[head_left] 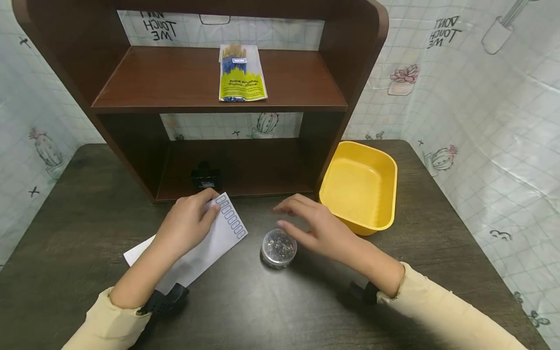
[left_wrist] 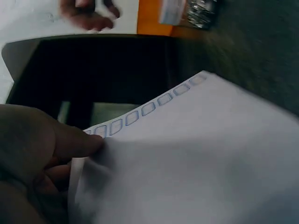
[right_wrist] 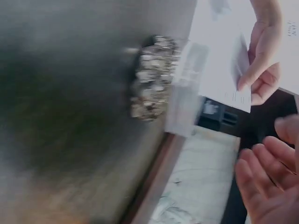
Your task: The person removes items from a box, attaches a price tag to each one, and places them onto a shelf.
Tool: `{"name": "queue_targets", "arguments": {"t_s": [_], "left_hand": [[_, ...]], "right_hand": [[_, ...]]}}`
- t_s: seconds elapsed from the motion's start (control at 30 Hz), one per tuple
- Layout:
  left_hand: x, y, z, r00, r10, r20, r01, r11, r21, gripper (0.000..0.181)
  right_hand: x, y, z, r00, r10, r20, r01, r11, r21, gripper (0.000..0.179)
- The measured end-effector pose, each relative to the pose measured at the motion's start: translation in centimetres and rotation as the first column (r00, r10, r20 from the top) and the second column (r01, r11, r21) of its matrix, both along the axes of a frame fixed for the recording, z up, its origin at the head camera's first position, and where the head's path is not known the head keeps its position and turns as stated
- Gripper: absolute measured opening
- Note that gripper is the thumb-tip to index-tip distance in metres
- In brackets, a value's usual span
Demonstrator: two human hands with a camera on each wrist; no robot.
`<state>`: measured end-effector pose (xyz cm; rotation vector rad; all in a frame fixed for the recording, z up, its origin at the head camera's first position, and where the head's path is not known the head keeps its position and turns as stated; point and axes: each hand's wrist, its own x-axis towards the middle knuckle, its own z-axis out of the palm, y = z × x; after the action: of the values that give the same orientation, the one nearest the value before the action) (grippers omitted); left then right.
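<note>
My left hand [head_left: 191,219] pinches a white paper [head_left: 207,248] at one corner. A row of small blue outlined boxes runs along the paper's edge; in the left wrist view the thumb presses beside these boxes on the paper [left_wrist: 196,154]. A round clear jar [head_left: 278,249] with shiny silvery bits inside stands on the table to the paper's right. My right hand [head_left: 321,226] hovers just beyond and right of the jar, fingers loosely bent and holding nothing. In the right wrist view, the jar [right_wrist: 156,77] looks blurred and apart from the right hand [right_wrist: 268,179].
A dark brown shelf unit [head_left: 218,109] stands at the back. Its upper shelf bears a pack of artist brushes [head_left: 242,73], and a small black object [head_left: 205,176] sits on the lower one. At the right is a yellow tub [head_left: 358,187].
</note>
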<state>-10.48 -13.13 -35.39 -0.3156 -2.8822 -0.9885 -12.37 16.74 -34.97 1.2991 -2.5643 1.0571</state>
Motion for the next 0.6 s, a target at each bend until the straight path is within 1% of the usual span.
{"name": "queue_targets", "arguments": {"t_s": [0.07,0.13,0.3,0.4,0.5,0.6], "left_hand": [[0.2,0.6,0.7,0.999,0.005,-0.042,-0.006,1.000,-0.020,0.023],[0.5,1.2,1.5,0.998,0.002,-0.063,-0.004,1.000,-0.029,0.022],[1.4,2.5,3.2,0.993,-0.049,-0.111,0.045,0.998,-0.037,0.020],[1.8,3.3,3.9,0.980,-0.089,-0.176,0.082,0.996,-0.045,0.018],[2.0,3.7,4.4,0.961,-0.124,-0.249,0.115,0.992,-0.051,0.018],[2.2,4.0,4.8,0.946,-0.156,-0.283,0.152,0.988,-0.036,0.018]], "right_hand": [[-0.1,-0.6,0.6,0.998,-0.004,-0.058,-0.001,0.997,-0.076,0.026],[-0.1,-1.3,1.0,0.996,-0.013,-0.088,0.001,0.991,-0.136,0.025],[-0.1,-2.9,1.6,0.994,-0.006,-0.111,-0.021,0.972,-0.234,0.027],[-0.1,-3.6,1.8,0.991,0.004,-0.134,-0.040,0.963,-0.267,0.028],[-0.1,-3.8,1.9,0.988,0.001,-0.157,-0.048,0.955,-0.292,0.029],[-0.1,-4.0,2.0,0.984,-0.013,-0.179,-0.048,0.943,-0.331,0.032]]}}
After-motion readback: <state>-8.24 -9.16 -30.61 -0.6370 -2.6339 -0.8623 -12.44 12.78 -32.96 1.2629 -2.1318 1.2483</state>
